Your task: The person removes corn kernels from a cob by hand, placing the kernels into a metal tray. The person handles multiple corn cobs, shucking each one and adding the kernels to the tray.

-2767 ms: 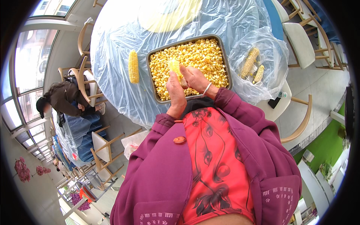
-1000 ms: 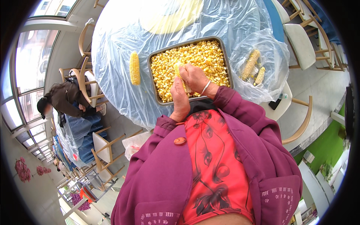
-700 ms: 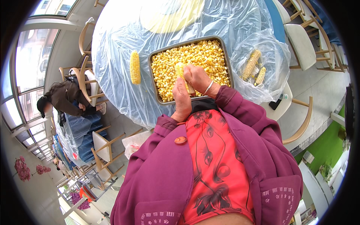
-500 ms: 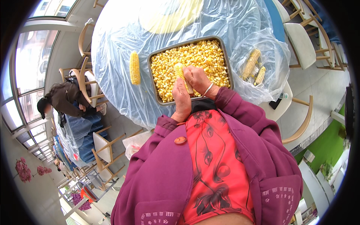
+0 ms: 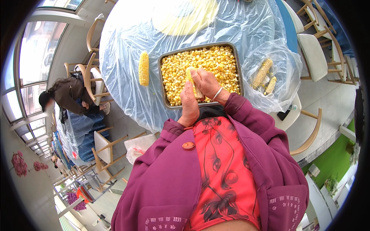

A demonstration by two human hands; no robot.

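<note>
While both forearms in magenta sleeves reach up from the lower edge, the left hand (image 5: 189,103) and the right hand (image 5: 208,84) meet over the near edge of a rectangular metal tray (image 5: 166,101) full of loose yellow corn kernels (image 5: 208,61). Between them stands a corn cob (image 5: 193,82), partly stripped and roughly upright, its top leaning a little toward the far side of the tray. The left hand is wrapped around the cob from its left and lower side, fingers pointing up the cob. The right hand is closed on it from the right, fingers curled over its upper part; a thin bangle (image 5: 217,93) circles that wrist.

Left of the tray, apart from it, a whole yellow ear of corn (image 5: 143,68) lies on the clear plastic sheet (image 5: 127,46) that covers the round table. Right of the tray sits a crumpled clear plastic bag (image 5: 283,73) holding two bare cobs (image 5: 263,72), just beside the tray's right wall. Pale wooden chairs (image 5: 314,54) ring the table, and another person (image 5: 67,92) sits bent over at a neighbouring table on the left.
</note>
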